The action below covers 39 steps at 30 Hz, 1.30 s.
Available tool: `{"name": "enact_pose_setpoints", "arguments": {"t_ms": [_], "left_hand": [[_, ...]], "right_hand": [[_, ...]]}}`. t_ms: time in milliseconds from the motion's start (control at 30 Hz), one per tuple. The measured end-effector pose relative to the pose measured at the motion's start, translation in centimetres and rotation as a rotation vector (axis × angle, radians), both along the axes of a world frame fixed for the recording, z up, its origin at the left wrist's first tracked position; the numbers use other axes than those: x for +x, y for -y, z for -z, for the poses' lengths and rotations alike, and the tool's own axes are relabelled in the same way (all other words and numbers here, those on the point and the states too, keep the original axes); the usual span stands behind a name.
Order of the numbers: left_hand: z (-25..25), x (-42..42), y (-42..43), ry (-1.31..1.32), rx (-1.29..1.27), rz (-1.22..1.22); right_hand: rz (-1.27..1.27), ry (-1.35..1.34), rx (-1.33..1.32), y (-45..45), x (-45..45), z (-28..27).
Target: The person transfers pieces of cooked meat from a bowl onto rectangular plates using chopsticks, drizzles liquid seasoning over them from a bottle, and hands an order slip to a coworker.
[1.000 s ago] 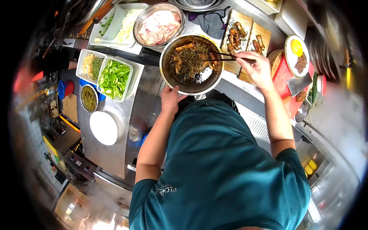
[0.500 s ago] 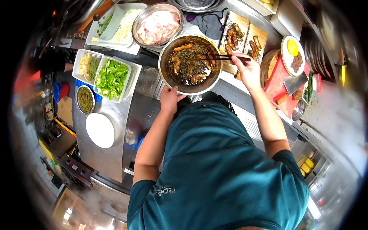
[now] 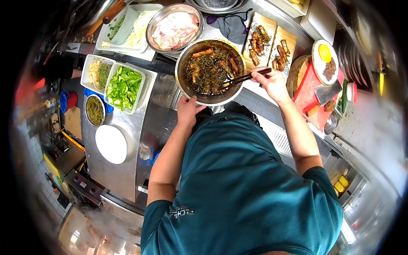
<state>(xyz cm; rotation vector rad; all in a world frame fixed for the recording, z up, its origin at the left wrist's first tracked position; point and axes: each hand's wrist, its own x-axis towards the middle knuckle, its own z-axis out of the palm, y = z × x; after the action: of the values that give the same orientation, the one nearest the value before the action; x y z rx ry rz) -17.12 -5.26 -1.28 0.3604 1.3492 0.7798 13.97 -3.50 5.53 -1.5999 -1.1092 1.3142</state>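
A steel bowl (image 3: 182, 87) is in front of me, filled with dark liquid, herb sprigs (image 3: 209, 73) and pieces of browned meat (image 3: 203, 53). My left hand (image 3: 188, 109) grips the bowl's near left rim, fingers partly hidden under it. Dark chopsticks (image 3: 251, 75) are held in my right hand (image 3: 272, 83), closed around their upper part. Their tips reach into the bowl at its right side, among the meat and herbs. Just beyond that hand, browned meat pieces lie on two brown paper-lined trays (image 3: 250, 21).
Left stand a bowl of raw meat slices (image 3: 176, 29), a tub of green peppers (image 3: 124, 88), a small bowl of herbs (image 3: 94, 110) and a white plate (image 3: 110, 144). Right, a cleaver (image 3: 327, 92) lies on a red cutting board (image 3: 302, 98). Another person's hand (image 3: 76, 73) shows far left.
My right hand has shifted slightly lower, and the chopstick tips have moved down toward the bowl's near right side. The bowl's contents have been stirred around. My left hand stays on the rim.
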Motion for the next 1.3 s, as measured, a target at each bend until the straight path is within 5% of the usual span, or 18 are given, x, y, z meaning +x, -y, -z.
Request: {"name": "enact_pose_setpoints", "arguments": {"t_ms": [200, 400, 533, 800, 900, 1300], "left_hand": [[-0.7, 0.2, -0.2, -0.016, -0.017, 0.007], [0.0, 0.3, -0.1, -0.046, -0.028, -0.003], [-0.3, 0.2, -0.1, -0.016, -0.015, -0.006], [-0.6, 0.4, -0.1, 0.014, -0.015, -0.011], [-0.1, 0.4, -0.1, -0.009, -0.036, -0.008], [0.6, 0.2, 0.0, -0.024, -0.015, 0.0]], "right_hand": [[0.263, -0.149, 0.176, -2.1, -2.4, 0.8], [-0.057, 0.18, 0.319, -4.1, -7.5, 3.3], [-0.082, 0.159, 0.195, -3.6, -6.2, 1.4], [0.123, 0.201, 0.278, -6.3, -4.5, 0.8], [-0.021, 0.329, 0.348, -5.9, -6.5, 1.2], [0.141, 0.139, 0.353, -4.9, -5.7, 0.1]]}}
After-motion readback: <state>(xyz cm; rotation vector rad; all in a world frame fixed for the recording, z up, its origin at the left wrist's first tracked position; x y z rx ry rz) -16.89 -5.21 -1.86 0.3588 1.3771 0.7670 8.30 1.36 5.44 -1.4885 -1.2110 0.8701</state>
